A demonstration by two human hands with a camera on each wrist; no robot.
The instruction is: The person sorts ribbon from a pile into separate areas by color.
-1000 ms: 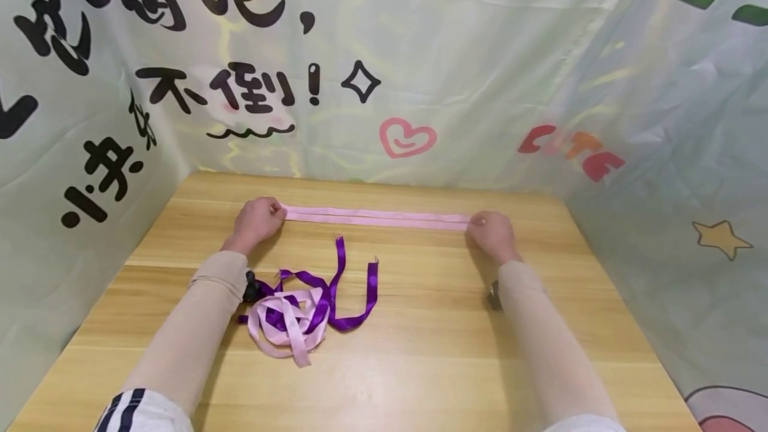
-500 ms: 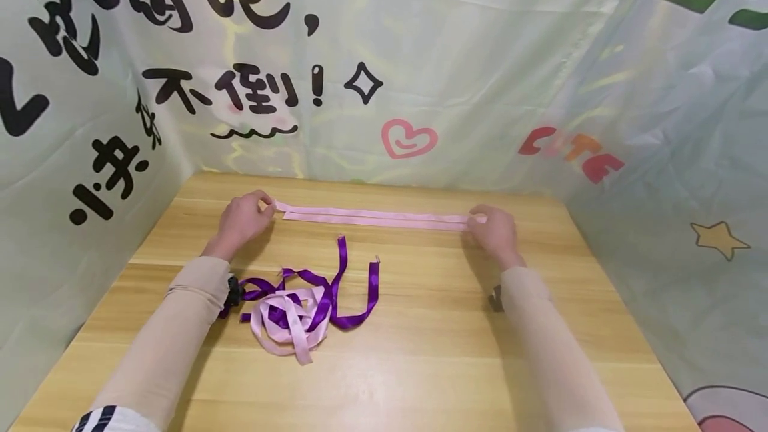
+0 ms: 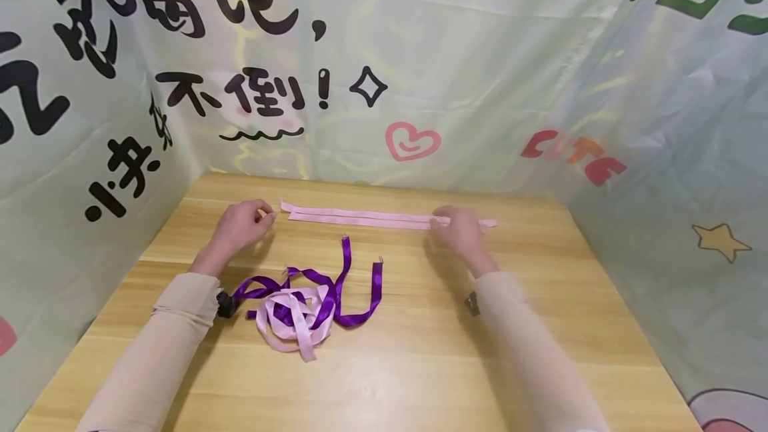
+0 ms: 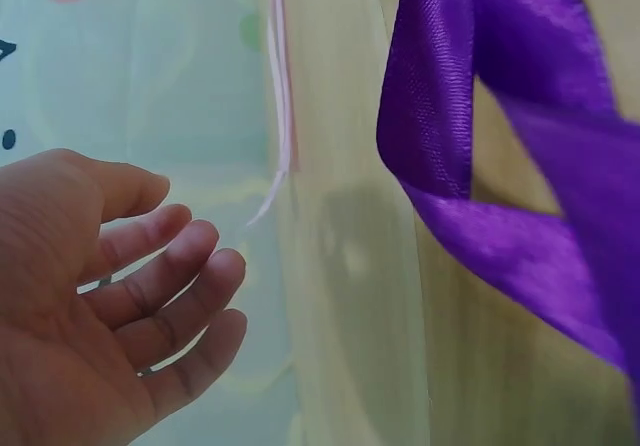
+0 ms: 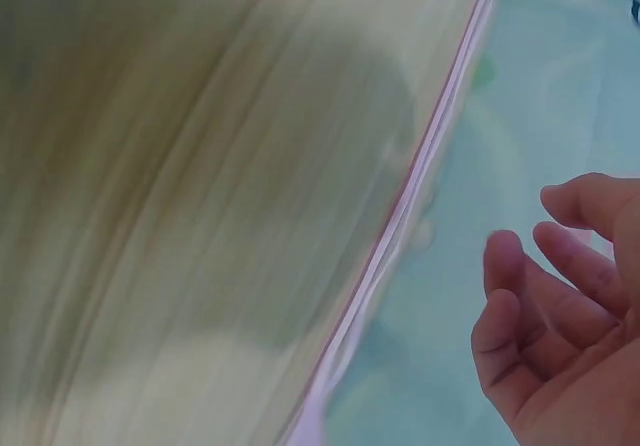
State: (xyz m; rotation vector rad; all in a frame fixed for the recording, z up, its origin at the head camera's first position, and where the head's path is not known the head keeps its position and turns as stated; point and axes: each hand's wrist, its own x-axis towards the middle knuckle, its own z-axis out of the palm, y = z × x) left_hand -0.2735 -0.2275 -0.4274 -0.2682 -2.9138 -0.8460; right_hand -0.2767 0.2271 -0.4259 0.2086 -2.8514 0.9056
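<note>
A flat pink ribbon lies in two parallel strips along the back of the table, its left end kinked upward. Just off that end is my left hand, fingers loosely bent and holding nothing, as the left wrist view of the hand shows. My right hand hovers over the strips near their right end, which sticks out past it. In the right wrist view the fingers are half curled with nothing between them, apart from the pink strips.
Nearer on the table lies a tangle of purple ribbon and more pink ribbon. A purple loop runs close by the black camera on my left wrist. Printed cloth walls in the back and sides.
Both hands have let go of the pink strips. My left hand has drawn back to the left of their end; my right hand has shifted left, uncovering their right end.
</note>
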